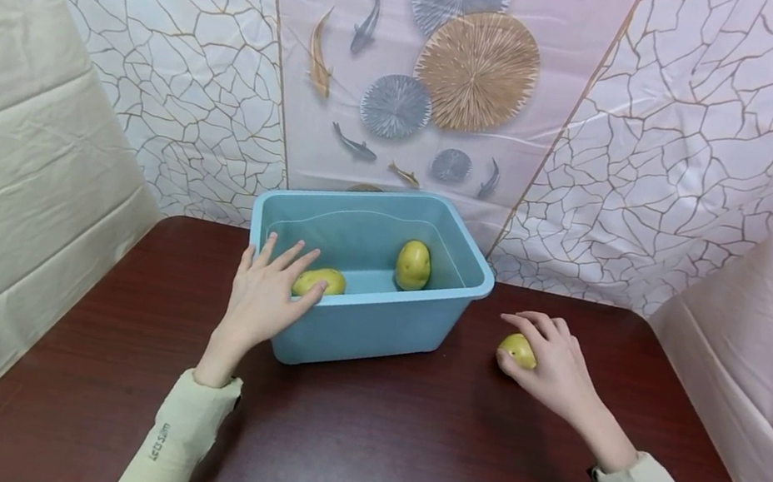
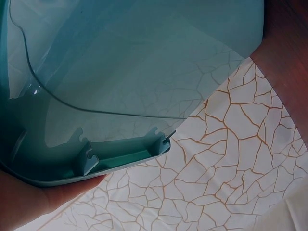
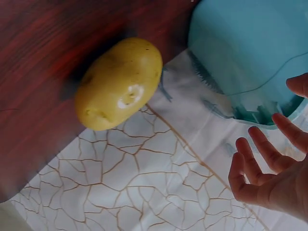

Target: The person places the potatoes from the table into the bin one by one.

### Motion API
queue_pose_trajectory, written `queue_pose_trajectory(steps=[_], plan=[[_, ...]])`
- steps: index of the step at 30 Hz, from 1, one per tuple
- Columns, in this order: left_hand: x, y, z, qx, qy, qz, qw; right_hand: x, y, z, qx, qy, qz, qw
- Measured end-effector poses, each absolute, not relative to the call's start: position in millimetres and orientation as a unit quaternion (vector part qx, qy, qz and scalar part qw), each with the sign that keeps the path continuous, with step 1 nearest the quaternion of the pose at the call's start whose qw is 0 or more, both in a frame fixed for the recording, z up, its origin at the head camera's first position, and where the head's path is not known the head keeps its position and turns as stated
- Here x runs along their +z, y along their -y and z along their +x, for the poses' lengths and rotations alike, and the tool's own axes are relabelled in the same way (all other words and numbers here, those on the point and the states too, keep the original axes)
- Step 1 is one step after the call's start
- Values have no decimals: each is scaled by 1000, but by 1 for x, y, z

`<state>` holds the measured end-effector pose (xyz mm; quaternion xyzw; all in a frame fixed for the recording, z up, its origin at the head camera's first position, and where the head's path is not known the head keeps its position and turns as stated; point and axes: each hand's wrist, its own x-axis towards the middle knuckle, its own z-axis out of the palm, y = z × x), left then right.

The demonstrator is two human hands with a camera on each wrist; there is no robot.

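Near, right side: right hand (image 1: 552, 368) over a potato (image 1: 517, 349) lying on the dark red counter (image 1: 352, 455), right of the tub. Grip: the head view reads as fingers curved over it; the right wrist view shows fingers (image 3: 262, 159) spread and the potato (image 3: 119, 83) apart from them. No closed grip yet.

Middle, left side: left hand (image 1: 264, 297) rests with straight, spread fingers on the near left rim of the blue plastic tub (image 1: 372, 331), fingertips touching a second potato (image 1: 321, 281) inside.

Far: third potato (image 1: 413, 265) stands inside the tub towards its far right wall. Patterned backdrop (image 1: 674, 152) behind.

Judgement: step in hand is picking up the counter potato. Next move calls for closing the fingers round it, then lifting clear of the rim.
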<state>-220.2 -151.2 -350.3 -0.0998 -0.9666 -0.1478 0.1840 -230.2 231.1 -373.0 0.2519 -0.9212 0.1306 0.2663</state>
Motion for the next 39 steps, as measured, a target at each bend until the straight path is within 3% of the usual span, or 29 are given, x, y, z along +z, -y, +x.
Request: queue_pose_trajectory(steps=[39], plan=[[-350, 151, -220, -143, 966, -100, 189, -397, -261, -263, 87, 959, 200, 181]])
